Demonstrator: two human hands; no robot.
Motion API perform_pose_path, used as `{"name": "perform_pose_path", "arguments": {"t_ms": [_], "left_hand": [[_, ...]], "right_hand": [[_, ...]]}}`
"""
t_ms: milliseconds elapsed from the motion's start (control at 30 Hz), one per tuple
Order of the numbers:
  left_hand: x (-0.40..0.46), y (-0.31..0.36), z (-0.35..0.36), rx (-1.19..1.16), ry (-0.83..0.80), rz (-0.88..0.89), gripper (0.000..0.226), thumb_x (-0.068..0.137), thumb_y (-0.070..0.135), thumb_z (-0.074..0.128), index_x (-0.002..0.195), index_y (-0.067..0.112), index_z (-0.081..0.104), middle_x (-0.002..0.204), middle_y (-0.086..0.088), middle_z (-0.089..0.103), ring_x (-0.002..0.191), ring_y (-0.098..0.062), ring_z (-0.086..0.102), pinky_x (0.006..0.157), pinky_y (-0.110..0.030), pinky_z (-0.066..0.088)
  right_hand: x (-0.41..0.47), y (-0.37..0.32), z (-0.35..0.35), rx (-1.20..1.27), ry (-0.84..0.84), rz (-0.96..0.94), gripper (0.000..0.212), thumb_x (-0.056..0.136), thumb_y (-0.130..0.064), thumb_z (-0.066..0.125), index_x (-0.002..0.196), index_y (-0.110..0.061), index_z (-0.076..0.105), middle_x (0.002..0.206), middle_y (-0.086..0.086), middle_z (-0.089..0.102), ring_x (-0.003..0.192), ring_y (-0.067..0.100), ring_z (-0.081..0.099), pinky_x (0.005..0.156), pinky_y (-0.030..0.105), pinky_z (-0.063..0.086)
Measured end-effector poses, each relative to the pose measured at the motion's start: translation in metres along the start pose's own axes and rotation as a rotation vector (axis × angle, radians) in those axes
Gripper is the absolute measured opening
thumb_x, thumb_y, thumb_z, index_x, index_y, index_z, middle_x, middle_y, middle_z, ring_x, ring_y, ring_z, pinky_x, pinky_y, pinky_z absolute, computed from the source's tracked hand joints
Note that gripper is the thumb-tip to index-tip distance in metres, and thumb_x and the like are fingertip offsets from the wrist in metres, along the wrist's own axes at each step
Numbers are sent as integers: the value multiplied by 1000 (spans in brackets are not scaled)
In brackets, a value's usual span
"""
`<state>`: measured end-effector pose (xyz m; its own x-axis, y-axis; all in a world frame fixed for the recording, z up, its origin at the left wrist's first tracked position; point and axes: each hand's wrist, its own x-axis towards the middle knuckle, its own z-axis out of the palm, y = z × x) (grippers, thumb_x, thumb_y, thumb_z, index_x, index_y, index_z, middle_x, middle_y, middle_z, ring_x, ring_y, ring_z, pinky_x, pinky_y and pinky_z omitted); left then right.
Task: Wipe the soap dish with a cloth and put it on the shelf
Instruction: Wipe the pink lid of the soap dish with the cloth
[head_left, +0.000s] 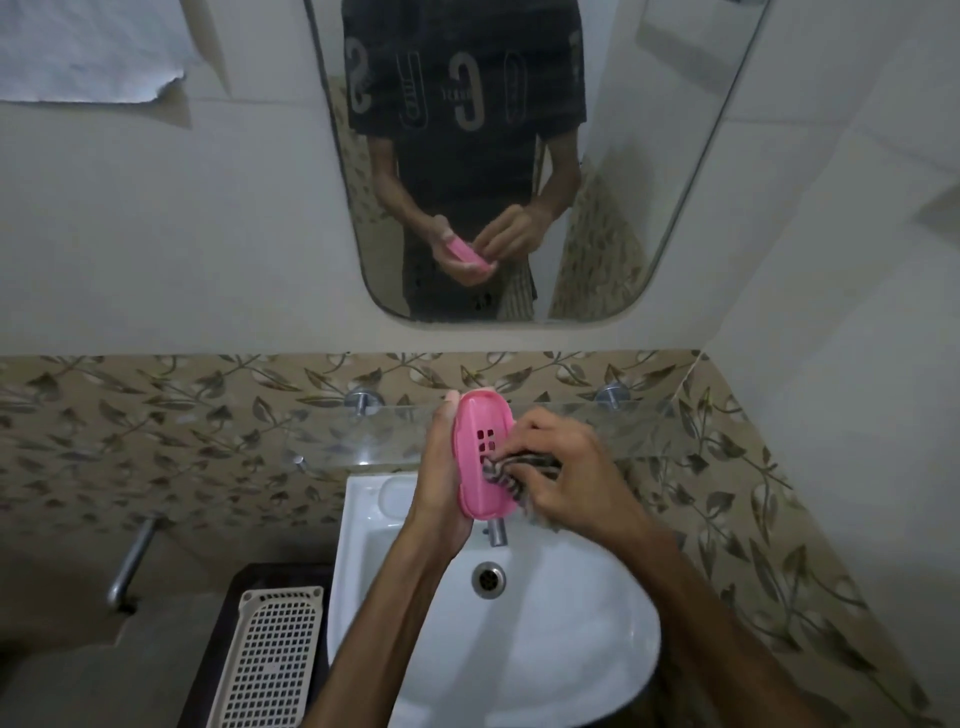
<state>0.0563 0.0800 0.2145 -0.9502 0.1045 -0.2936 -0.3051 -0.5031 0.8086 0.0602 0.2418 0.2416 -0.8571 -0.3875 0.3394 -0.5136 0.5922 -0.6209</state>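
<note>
A pink plastic soap dish (480, 439) with small drain holes is held upright above the sink, just in front of the glass shelf (358, 439). My left hand (439, 483) grips the dish from its left side and back. My right hand (563, 462) pinches a striped dark-and-white cloth (506, 480) and presses it against the dish's inner face. Part of the cloth is hidden under my fingers.
A white sink (519, 649) with a drain (488, 578) and tap (497, 531) lies below my hands. A mirror (498, 156) hangs above the shelf. A cream perforated basket (270, 660) sits at the lower left beside a metal wall pipe (130, 561).
</note>
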Motion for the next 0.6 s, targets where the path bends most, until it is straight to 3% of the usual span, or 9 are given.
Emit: {"name": "perform_pose_path", "arguments": {"t_ms": [133,300,367,467,600], "left_hand": [[1,8,-2,67,-36,12,66,98,71,36,96,25,84,90,-9,78,80,-22,74,73,-40,64],[4,6,1,80,6,30,63,93,70,42,93,24,85,93,-9,80,79,-22,75,74,-38,63],[4,2,0,73,51,12,65,86,70,46,101,18,81,97,-10,80,84,-24,77,75,-38,64],[2,-2,0,104,98,-8,67,87,69,45,112,14,73,100,-10,80,88,-25,76,79,-40,63],[0,-3,2,142,167,44,71,85,70,44,119,13,71,104,-11,80,94,-29,76,85,-43,62]], "right_hand": [[-3,5,-16,-195,-107,-181,19,80,-5,81,97,-13,80,101,-2,72,95,13,66,81,32,59],[-21,-3,3,-213,-149,-191,15,79,-4,72,92,-9,78,98,2,72,88,18,67,75,37,59],[-27,-5,10,-218,-157,-173,15,82,-6,68,93,-8,77,99,4,72,86,20,65,73,39,57],[-32,-11,19,-223,-164,-173,17,86,-7,64,97,-7,76,100,6,71,87,21,65,76,35,57],[-31,-25,27,-191,-147,-174,12,81,-4,67,89,-7,75,92,5,68,80,20,63,68,26,52]]}}
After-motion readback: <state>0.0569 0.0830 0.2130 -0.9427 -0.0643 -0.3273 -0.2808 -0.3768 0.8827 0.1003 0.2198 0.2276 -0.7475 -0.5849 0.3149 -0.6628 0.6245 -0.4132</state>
